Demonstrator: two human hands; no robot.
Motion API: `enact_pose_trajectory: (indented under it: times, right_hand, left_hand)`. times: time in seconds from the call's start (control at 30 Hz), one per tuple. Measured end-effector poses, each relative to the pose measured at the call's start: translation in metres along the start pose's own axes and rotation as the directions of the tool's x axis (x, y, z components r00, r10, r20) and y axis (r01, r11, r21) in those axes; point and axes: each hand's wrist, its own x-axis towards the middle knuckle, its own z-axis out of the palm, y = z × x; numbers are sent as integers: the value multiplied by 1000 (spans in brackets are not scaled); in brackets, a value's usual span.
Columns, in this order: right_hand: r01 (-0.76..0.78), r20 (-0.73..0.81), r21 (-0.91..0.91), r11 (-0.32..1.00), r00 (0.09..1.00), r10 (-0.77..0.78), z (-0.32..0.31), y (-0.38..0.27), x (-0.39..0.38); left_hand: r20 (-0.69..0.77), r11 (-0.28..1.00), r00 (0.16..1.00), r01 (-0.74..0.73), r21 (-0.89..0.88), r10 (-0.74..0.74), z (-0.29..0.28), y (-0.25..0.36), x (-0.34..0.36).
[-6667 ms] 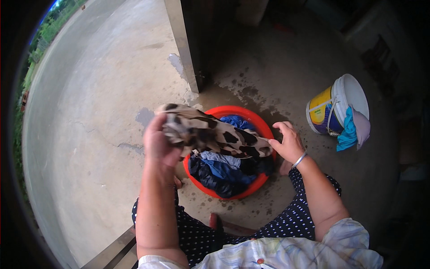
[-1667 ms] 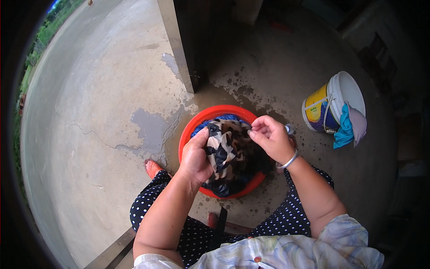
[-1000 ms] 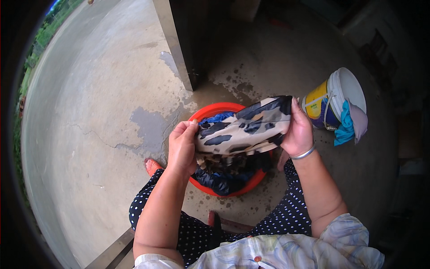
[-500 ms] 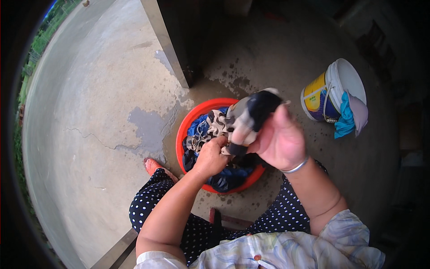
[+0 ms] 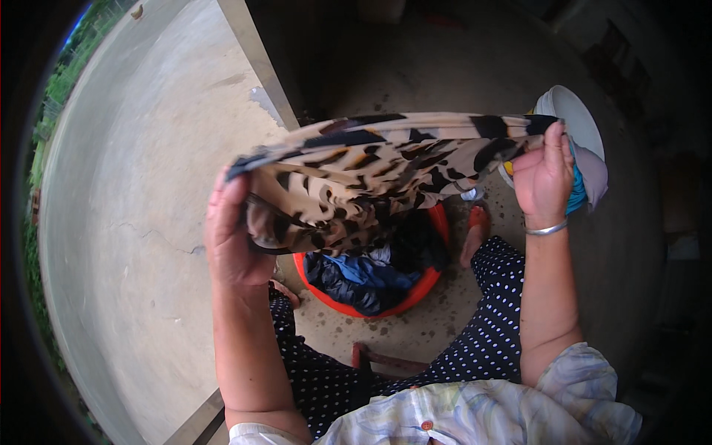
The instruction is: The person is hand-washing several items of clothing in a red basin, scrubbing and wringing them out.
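Observation:
A tan and black patterned cloth (image 5: pixel 386 170) is stretched out wide in the air, held by both hands. My left hand (image 5: pixel 233 226) grips its left end, with fingers wrapped round the edge. My right hand (image 5: pixel 543 174) grips the top right corner. Below the cloth a red plastic basin (image 5: pixel 414 293) holds dark and blue clothes (image 5: pixel 356 278); its far part is hidden behind the cloth.
A white bucket (image 5: pixel 571 111) with teal and lilac cloths (image 5: pixel 589 170) over its rim stands at the right, partly hidden. A post (image 5: pixel 256 59) rises beyond the basin. Concrete floor (image 5: pixel 133 222) surrounds them, with greenery at the far left edge. My feet flank the basin.
The patterned cloth has gone from bunched over the basin to stretched high and wide. My left hand has moved up and left, my right hand up and right.

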Motion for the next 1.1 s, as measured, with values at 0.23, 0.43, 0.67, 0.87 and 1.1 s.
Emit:
enact_pose_trajectory:
  times: [0.23,0.43,0.67,0.87,1.1]
  right_hand:
    - [-393,311,137,909,889,337,11,-12,-20]
    - [-861,498,-402,312,80,863,12,87,-90]
    - [-930,571,-295,218,12,821,7,91,-113]
    - [-915,682,45,402,322,657,27,32,-68]
    - [-856,970,-2,517,125,210,58,8,-75]
  left_hand:
    - [130,995,989,-66,-75,76,20,11,-24]
    - [360,761,901,-53,647,-243,21,-83,-80]
    - [536,528,528,-183,829,-658,17,-122,-104]
    - [-42,664,804,518,540,-593,-26,-133,-54]
    - [8,614,651,721,-321,-759,-43,-163,-29]
